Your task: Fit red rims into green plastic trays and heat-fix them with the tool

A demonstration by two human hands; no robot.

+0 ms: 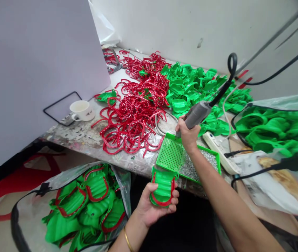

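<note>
My left hand (154, 204) is shut on a green plastic moulded piece (164, 187) edged with a red band, near the front of the bench. My right hand (188, 134) grips a grey electric screwdriver (197, 113) with a black cable, its tip pointing down over a green perforated tray (171, 154). Small metal screws (195, 165) lie heaped in that tray's right part. Behind my hands, a tangled pile of red perforated bands (130, 122) lies beside a heap of green plastic pieces (188, 87).
A clear bag (83, 210) of assembled green-and-red pieces stands on the floor at lower left, and another bag of green pieces (277, 129) sits at right. A white mug (82, 110), a white power strip (217, 148) and a tall white board (38, 63) stand around the worn bench.
</note>
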